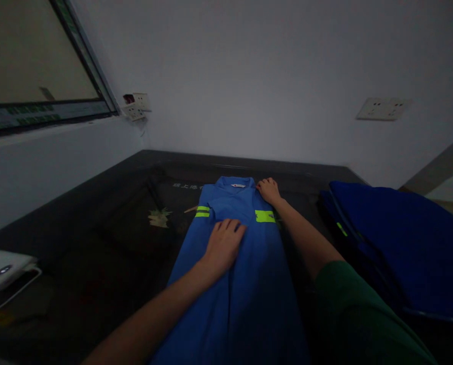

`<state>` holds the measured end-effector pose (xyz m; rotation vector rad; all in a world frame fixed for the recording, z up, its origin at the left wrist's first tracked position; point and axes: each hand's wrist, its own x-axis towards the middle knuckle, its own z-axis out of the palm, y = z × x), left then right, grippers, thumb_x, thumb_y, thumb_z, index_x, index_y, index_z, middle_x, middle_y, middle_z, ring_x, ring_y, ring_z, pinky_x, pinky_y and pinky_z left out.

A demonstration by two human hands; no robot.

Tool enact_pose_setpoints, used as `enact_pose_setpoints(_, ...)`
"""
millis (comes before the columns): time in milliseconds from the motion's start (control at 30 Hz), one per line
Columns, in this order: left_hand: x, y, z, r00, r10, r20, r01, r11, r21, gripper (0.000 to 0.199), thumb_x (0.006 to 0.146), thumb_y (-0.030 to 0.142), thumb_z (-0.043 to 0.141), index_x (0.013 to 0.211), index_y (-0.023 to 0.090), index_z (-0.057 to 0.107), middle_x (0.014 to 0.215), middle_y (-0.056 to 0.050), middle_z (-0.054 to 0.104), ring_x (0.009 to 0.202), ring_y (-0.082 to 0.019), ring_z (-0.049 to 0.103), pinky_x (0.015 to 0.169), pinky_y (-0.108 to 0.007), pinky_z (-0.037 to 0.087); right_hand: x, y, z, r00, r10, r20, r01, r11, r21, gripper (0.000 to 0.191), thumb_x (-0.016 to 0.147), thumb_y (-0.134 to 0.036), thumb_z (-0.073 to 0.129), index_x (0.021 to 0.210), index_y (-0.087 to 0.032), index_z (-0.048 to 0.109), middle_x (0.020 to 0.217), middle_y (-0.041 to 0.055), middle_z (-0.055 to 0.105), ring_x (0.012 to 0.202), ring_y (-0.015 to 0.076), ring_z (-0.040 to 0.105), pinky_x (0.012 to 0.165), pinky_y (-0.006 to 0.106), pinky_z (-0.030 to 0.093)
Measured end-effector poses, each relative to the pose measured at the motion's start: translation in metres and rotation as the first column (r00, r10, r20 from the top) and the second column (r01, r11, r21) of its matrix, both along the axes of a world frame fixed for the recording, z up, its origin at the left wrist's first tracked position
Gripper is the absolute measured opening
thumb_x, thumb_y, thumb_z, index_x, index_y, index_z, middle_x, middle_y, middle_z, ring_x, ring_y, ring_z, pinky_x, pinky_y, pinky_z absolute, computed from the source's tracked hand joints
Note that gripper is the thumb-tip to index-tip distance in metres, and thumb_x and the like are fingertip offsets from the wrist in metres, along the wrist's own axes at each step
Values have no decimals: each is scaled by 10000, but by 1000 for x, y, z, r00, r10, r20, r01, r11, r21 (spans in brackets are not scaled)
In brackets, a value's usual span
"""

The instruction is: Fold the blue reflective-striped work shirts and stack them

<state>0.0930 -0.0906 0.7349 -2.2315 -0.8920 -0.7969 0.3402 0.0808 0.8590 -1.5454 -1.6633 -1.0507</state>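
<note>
Rests left hand (223,244), loosely open and empty, on blue garment (258,258), and right hand (269,191), part-curled, at its shoulder (262,204), with hold unclear.

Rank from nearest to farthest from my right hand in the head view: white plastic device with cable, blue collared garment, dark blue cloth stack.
1. Blue collared garment, at your right hand.
2. Dark blue cloth stack, on the right.
3. White plastic device, far left.

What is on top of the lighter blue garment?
The left hand and forearm are over the front of the lighter blue garment; the right hand is at its shoulder. Cloth beneath them is hidden from view.
</note>
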Motion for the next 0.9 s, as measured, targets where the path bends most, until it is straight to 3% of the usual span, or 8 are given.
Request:
enact_pose_setpoints(100,-10,22,10,999,40,28,-41,998,53,359,914,134,489,1265,196,535,1277,-98,566,1165,-256,491,956,-420,396,1,-2,0,1000,8,-4,-8,1000,-10,317,976,-292,387,1123,-158,634,1204,133,593,1180,286,389,1001,425,308)
enact_pose_setpoints(233,-14,37,8,997,49,60,-52,997,49,216,947,174,461,1101,189,613,1099,-64,644,1035,-219,551,880,-356,411,1,-8,3,1000,20,-19,-20,1000,-2,320,976,-272,379,1100,-146,645,1186,148,575,1162,289,399,972,397,333)
enact_pose_setpoints(467,-11,33,8,998,-18,53,11,991,130,176,965,199,450,1041,186,609,1032,-50,646,973,-201,567,848,-329,411,-1,-15,4,993,23,-113,-19,999,43,353,990,-255,317,1151,-118,600,1224,181,528,1156,304,394,917,395,369)
enact_pose_setpoints(600,-13,30,10,997,75,17,-76,994,73,161,944,199,483,1049,189,605,1044,-61,637,1003,-213,569,874,-345,419,-5,-22,-2,992,63,-112,-61,998,15,285,956,-224,410,1140,-158,618,1217,153,550,1152,289,407,902,379,390)
enact_pose_setpoints(700,-20,25,14,996,87,6,-87,996,2,231,896,182,549,1122,206,586,1098,-62,624,1038,-223,569,880,-340,437,-11,-42,-2,982,153,-115,-145,987,77,293,927,-168,436,1162,-149,612,1225,147,549,1171,274,404,939,370,381)
enact_pose_setpoints(800,-26,19,20,994,105,-17,-106,993,-48,301,861,127,555,1148,211,591,1107,-66,631,1028,-234,591,866,-339,455,-25,-77,-10,896,444,14,-444,895,38,285,904,-117,432,1098,-146,639,1112,110,605,1075,222,489,950,349,389)
enact_pose_setpoints(867,-29,16,25,991,129,-30,-131,989,-72,302,862,95,520,1129,206,610,1087,-69,646,1018,-230,606,856,-324,462,-39,-104,-23,750,645,145,-622,763,-178,298,880,-82,439,1055,-169,664,1041,73,628,993,187,537,922,335,414)
enact_pose_setpoints(900,-29,15,27,990,140,-29,-142,987,-76,297,868,89,500,1115,201,620,1076,-72,653,1015,-228,612,852,-318,465,-47,-116,-32,674,711,201,-646,700,-304,315,862,-61,449,1036,-185,680,1028,62,629,976,178,548,909,329,423)
